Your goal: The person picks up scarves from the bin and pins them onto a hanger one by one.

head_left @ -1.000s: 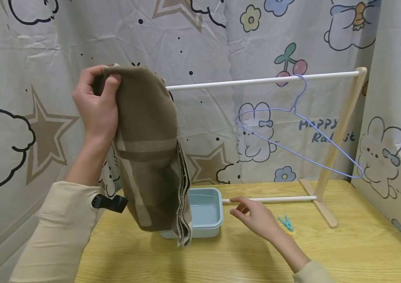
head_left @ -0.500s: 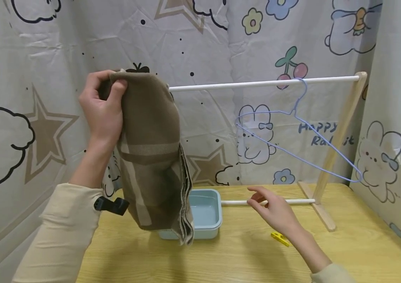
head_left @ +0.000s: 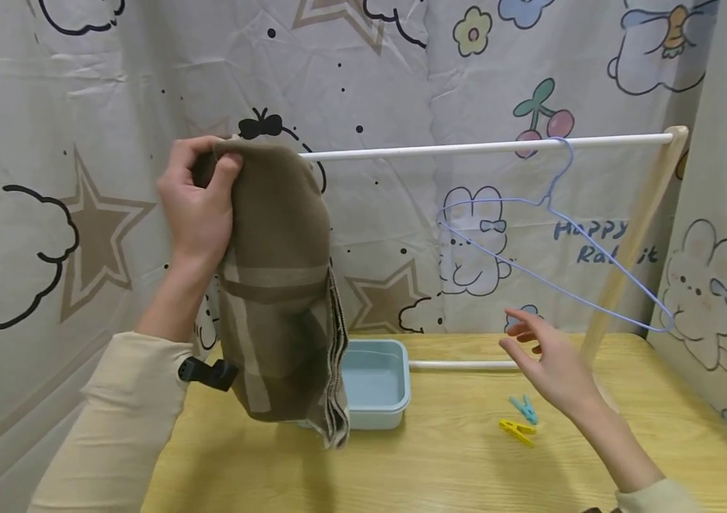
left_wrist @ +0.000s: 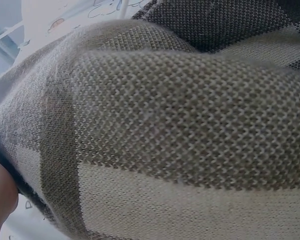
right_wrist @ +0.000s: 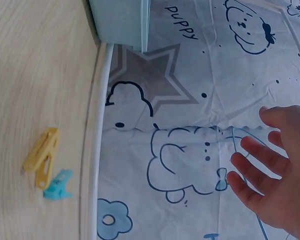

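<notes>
My left hand [head_left: 199, 203] pinches the top edge of a folded brown plaid scarf [head_left: 280, 228], thumb in front, and the cloth hangs down in layers. Knitted checks of the scarf [left_wrist: 180, 120] fill most of the left wrist view. My right hand [head_left: 549, 360] is held in the air with nothing in it, fingers loosely spread, below a blue wire hanger [head_left: 545, 203] that hangs by its hook from a white rail [head_left: 427, 151]. In the right wrist view, the right hand [right_wrist: 275, 170] shows its separated fingers in front of the patterned curtain.
A light blue plastic basin [head_left: 376, 381] stands behind the scarf. Near my right forearm lie a teal clothespin [head_left: 525, 408] and a yellow clothespin [head_left: 518, 432] on the wooden table [head_left: 440, 470]. The rack's wooden post [head_left: 641, 228] rises at the right. A printed curtain surrounds the table.
My right hand has moved right and upward, away from the basin and toward the hanger. My left hand, still holding the scarf, has shifted slightly right and down in the head view.
</notes>
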{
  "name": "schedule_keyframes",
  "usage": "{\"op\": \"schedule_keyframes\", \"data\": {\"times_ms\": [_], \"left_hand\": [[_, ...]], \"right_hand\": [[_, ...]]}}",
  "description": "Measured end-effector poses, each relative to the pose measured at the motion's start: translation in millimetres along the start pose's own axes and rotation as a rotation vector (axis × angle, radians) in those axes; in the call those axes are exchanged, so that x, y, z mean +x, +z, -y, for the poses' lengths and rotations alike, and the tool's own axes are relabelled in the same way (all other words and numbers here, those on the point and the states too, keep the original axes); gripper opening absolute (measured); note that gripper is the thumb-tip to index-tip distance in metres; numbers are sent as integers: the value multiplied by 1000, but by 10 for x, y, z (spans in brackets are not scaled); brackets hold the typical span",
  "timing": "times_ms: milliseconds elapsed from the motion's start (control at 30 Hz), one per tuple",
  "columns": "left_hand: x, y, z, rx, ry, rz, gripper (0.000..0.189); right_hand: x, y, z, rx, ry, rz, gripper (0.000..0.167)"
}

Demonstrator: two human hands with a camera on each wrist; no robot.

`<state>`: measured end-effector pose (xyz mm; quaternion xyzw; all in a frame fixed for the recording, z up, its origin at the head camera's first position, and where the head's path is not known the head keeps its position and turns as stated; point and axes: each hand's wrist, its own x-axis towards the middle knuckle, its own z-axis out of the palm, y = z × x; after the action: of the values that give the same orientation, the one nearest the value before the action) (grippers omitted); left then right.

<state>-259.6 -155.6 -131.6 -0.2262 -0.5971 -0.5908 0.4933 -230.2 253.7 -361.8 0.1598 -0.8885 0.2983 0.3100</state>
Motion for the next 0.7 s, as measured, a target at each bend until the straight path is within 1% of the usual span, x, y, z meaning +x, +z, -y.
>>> {"op": "schedule_keyframes", "data": {"times_ms": [133,267,400,533,600,700], "left_hand": [[-29,28,16,8,-6,0,9],[-52,49,26,11,-1,8,9],[-64,49,27,17,9,32,13],[-72,33,31,33,5,57,14],[-75,25,54,46,5,63,15],[-72,1,157,73,1,76,18]], "right_hand": [[47,-161,-20,-34,-11,-36,49],[98,-297,-37,-68,-27,-93,49],[126,-399,-70,-87,-59,-160,51],[143,-496,-113,-119,-100,-226,53],[151,-545,-127,-131,-118,-254,54],[163,-614,-147,-139,-149,-295,55]]}}
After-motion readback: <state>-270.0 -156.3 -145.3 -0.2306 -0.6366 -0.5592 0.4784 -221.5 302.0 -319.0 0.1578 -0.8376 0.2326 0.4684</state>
